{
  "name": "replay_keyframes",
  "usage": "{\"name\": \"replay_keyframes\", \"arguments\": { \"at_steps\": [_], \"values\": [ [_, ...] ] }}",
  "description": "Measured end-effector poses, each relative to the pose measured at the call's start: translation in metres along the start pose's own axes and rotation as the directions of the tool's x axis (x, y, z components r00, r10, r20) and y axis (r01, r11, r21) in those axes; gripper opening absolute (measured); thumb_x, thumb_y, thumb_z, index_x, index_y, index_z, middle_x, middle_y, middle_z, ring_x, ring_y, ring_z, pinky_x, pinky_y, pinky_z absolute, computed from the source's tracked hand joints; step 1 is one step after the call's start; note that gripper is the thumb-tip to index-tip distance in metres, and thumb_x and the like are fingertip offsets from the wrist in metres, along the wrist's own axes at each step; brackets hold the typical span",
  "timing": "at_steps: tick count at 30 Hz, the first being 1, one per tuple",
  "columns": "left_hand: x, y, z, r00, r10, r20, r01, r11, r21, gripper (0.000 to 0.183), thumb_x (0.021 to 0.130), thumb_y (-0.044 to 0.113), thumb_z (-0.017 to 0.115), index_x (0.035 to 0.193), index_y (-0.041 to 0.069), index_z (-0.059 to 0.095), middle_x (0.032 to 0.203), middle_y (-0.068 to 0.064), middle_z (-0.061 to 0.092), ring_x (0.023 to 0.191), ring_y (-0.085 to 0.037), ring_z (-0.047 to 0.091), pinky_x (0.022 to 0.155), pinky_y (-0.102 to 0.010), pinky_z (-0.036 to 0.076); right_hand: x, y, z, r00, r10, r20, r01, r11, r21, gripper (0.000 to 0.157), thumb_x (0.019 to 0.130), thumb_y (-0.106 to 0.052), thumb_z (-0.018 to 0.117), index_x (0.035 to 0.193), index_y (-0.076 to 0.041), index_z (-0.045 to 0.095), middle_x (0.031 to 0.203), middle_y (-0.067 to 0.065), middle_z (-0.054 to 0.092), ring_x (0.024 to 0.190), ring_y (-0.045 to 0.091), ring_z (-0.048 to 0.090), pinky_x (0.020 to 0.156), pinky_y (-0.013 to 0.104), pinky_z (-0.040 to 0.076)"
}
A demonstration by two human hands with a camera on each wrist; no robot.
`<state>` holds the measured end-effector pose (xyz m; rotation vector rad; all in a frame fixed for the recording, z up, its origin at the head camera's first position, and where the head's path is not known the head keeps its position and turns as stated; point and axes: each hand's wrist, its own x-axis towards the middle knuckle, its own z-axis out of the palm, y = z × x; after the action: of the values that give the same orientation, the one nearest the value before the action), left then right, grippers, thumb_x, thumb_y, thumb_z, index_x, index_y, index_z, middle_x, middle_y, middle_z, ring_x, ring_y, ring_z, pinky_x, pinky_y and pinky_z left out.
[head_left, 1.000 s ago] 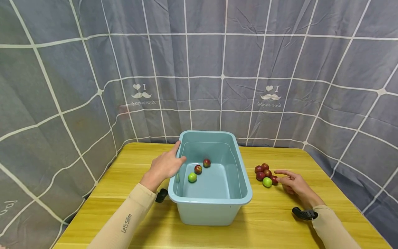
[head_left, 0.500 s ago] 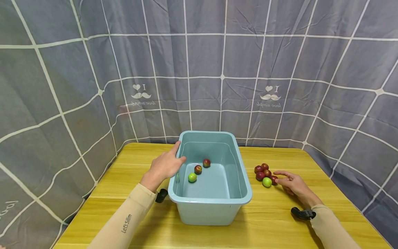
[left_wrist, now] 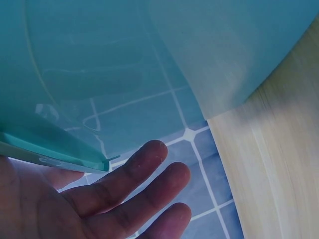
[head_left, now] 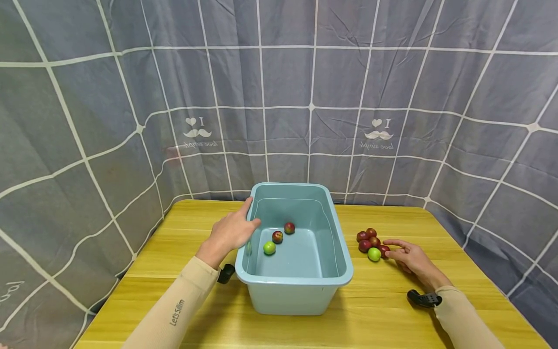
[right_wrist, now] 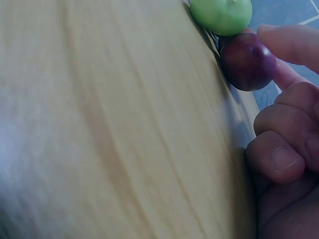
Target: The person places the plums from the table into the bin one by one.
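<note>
In the head view my left hand (head_left: 232,231) holds the left rim of a light blue plastic bin (head_left: 294,281), its thumb lying over the inner side. The left wrist view has the fingers (left_wrist: 144,159) reaching under that rim, outside the bin. Inside lie a green plum (head_left: 269,248) and two dark red plums, one (head_left: 277,236) near it and another (head_left: 289,228) farther back. To the bin's right, my right hand (head_left: 416,261) has thumb and index finger on either side of a dark red plum (right_wrist: 248,62), which touches a green plum (right_wrist: 223,15).
A cluster of dark red plums (head_left: 365,246) sits on the yellow wooden table (head_left: 370,310), just left of my right hand. A grey curtain (head_left: 287,82) with white lines surrounds the table's back and sides. Black straps (head_left: 424,299) are on both wrists.
The right hand has shifted very slightly left, its thumb now against the dark red plum. My left hand, the bin and the plums inside it stay where they were.
</note>
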<state>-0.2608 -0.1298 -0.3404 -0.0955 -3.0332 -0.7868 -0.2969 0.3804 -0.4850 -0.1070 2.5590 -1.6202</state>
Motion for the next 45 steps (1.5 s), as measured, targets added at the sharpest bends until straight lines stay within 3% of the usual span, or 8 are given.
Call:
{"name": "replay_keyframes", "arguments": {
  "at_steps": [19, 34, 45],
  "values": [
    [0.0003, -0.0006, 0.0014, 1.000, 0.003, 0.001, -0.003, 1.000, -0.010, 0.078, 0.096, 0.050, 0.044, 0.164, 0.027, 0.013, 0.135, -0.014, 0.062, 0.091, -0.027, 0.063, 0.061, -0.038, 0.043, 0.0002, 0.0017, 0.0009, 1.000, 0.009, -0.005, -0.009, 1.000, -0.030, 0.062, 0.094, -0.028, 0.071, 0.143, 0.003, 0.049, 0.056, -0.006, 0.040, 0.044, 0.009, 0.035, 0.043, 0.027, 0.033],
    [0.0002, -0.0012, 0.0008, 1.000, 0.000, -0.004, 0.000, 1.000, -0.017, 0.077, 0.096, 0.049, 0.043, 0.164, 0.027, 0.013, 0.126, -0.013, 0.066, 0.086, -0.025, 0.063, 0.060, -0.037, 0.043, 0.0008, 0.0001, 0.0008, 0.999, 0.031, -0.010, -0.031, 0.998, -0.046, 0.063, 0.094, -0.030, 0.070, 0.141, 0.007, 0.050, 0.055, -0.006, 0.038, 0.045, 0.010, 0.034, 0.045, 0.028, 0.032],
    [-0.0001, -0.0019, 0.0011, 1.000, 0.002, -0.007, -0.002, 1.000, -0.007, 0.077, 0.096, 0.050, 0.043, 0.164, 0.027, 0.013, 0.136, -0.015, 0.062, 0.091, -0.027, 0.063, 0.061, -0.037, 0.042, -0.0012, -0.0020, 0.0036, 0.998, 0.039, -0.045, -0.041, 0.998, -0.045, 0.062, 0.094, -0.031, 0.071, 0.139, 0.007, 0.052, 0.056, -0.007, 0.038, 0.046, 0.010, 0.035, 0.045, 0.028, 0.033]
  ]
}}
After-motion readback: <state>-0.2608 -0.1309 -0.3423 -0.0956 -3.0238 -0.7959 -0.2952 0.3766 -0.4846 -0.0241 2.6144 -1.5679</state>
